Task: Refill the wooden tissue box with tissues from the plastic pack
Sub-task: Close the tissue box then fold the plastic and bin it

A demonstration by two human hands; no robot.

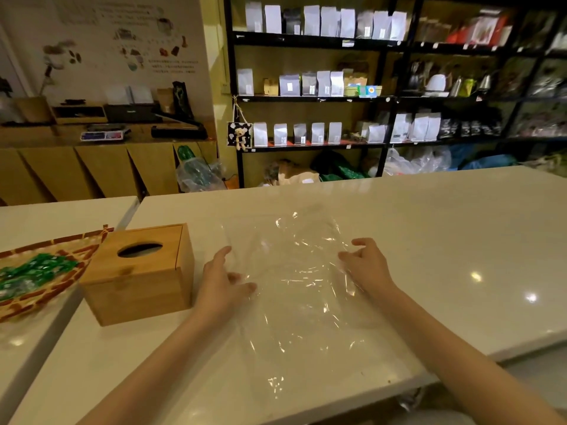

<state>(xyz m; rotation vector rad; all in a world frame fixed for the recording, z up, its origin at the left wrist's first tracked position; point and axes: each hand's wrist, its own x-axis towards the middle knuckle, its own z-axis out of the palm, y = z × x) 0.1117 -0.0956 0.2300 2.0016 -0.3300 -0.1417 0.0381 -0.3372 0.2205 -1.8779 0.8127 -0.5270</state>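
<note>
Here, 2 hands (pixel 219 279) (pixel 366 266) — flat (fingers spread) — press plastic (pixel 294 271).

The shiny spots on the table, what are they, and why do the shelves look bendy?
Head view: the bright spots are lamp glare on the glossy table; the clear plastic glints too; the shelves bend from the wide-angle lens and look blurry.

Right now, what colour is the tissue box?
Light honey-brown wood, with a dark oval slot on top; head view.

Single head view, forward-down, close over white counter (pixel 429 240), perhaps wide-angle.
</note>
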